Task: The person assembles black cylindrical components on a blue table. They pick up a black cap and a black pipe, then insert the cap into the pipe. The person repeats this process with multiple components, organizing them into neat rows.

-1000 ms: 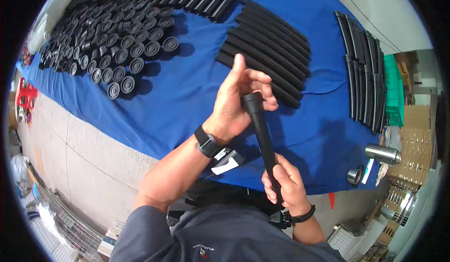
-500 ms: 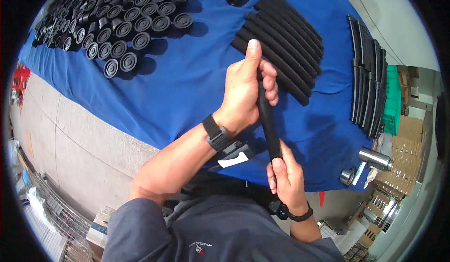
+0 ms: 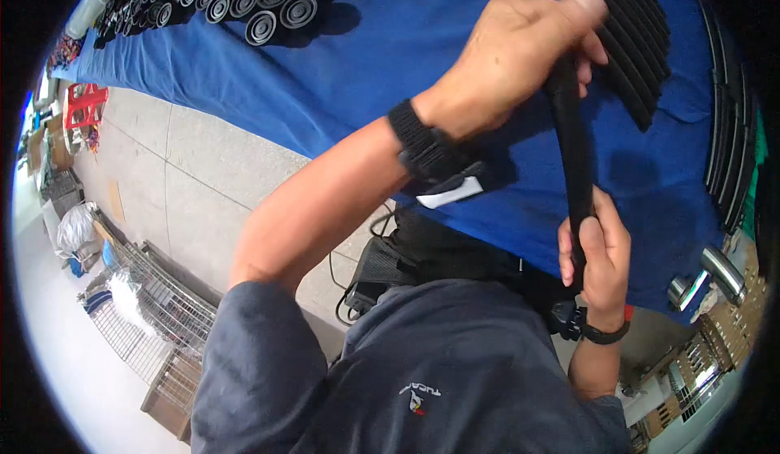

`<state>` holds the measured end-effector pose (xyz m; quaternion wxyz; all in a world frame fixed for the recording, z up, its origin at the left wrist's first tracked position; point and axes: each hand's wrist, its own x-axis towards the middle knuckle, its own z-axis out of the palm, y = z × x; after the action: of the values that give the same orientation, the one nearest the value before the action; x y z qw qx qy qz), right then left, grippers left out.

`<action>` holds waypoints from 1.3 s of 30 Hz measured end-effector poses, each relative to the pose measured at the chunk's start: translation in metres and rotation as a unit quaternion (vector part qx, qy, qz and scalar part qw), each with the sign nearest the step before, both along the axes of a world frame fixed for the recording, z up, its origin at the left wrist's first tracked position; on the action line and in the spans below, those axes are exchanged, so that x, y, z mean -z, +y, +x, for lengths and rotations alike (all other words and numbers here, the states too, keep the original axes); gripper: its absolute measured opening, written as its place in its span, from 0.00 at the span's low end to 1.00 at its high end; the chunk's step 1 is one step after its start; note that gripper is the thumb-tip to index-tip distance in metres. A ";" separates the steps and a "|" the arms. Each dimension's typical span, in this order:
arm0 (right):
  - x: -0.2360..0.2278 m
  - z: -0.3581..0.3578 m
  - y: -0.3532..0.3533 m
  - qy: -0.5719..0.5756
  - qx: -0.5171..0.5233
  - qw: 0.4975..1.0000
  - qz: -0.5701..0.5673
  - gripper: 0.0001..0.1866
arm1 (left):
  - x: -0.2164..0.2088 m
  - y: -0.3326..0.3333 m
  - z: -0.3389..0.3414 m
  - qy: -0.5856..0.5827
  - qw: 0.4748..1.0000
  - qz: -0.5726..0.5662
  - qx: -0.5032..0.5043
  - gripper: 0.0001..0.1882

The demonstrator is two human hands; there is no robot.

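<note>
A matte black tube (image 3: 574, 145) slants above the table between my hands. My left hand (image 3: 516, 60) is wrapped round its upper end, the thumb bent forward and smeared by motion. Lower down, my right hand (image 3: 605, 251) grips the tube near its bottom end, thumb lying along it. Just beyond my left hand lies a row of similar black ribbed tubes (image 3: 630, 35), side by side on the blue cloth (image 3: 390, 47). What the left palm covers at the tube's top is hidden.
Many round black cup-shaped pieces (image 3: 262, 27) stand at the far left of the table. Longer black tubes (image 3: 730, 121) lie along the right edge. A shiny metal cylinder (image 3: 723, 275) and a metal ring (image 3: 678, 291) sit near the right corner. A wire rack (image 3: 154, 316) stands on the left.
The view has swung, so the table and both hands appear farther right and higher. My left hand has tilted over, its thumb no longer pointing up. Both hands still hold the tube.
</note>
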<state>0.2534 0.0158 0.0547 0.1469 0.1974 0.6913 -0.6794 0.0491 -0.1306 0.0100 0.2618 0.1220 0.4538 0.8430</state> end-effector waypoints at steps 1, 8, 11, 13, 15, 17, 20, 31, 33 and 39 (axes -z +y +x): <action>0.000 0.002 0.004 0.002 -0.016 1.000 -0.008 0.28 | 0.003 -0.013 0.000 0.110 0.991 -0.072 0.007 0.24; -0.001 0.013 -0.002 -0.029 -0.068 0.997 -0.011 0.30 | -0.010 -0.059 0.018 0.173 0.944 -0.243 0.140 0.15; -0.001 0.017 -0.005 -0.038 -0.089 0.995 0.001 0.31 | -0.011 -0.070 0.025 0.178 0.940 -0.244 0.157 0.16; -0.002 0.020 -0.006 -0.031 -0.098 0.995 0.001 0.31 | -0.012 -0.074 0.030 0.209 0.932 -0.254 0.150 0.15; -0.004 0.024 -0.007 -0.020 -0.108 0.994 0.000 0.31 | -0.017 -0.077 0.037 0.227 0.930 -0.263 0.121 0.14; -0.005 0.028 -0.007 -0.009 -0.119 0.993 -0.008 0.31 | -0.023 -0.078 0.044 0.231 0.932 -0.263 0.095 0.13; -0.008 0.029 -0.010 0.001 -0.130 0.991 0.017 0.30 | -0.030 -0.078 0.049 0.221 0.940 -0.252 0.068 0.12; -0.010 0.030 -0.011 0.021 -0.146 0.985 0.089 0.27 | -0.024 -0.079 0.055 0.139 0.965 -0.209 0.071 0.13; -0.010 0.030 -0.011 0.016 -0.145 0.985 0.095 0.27 | -0.025 -0.078 0.056 0.131 0.964 -0.220 0.073 0.12; -0.010 0.025 0.005 -0.014 -0.162 0.984 0.075 0.29 | -0.022 -0.078 0.060 0.100 0.968 -0.213 0.082 0.12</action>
<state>0.2787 0.0207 0.0642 0.2498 0.1026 0.7608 -0.5902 0.1086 -0.2091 0.0319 0.3038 0.1838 0.6350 0.6860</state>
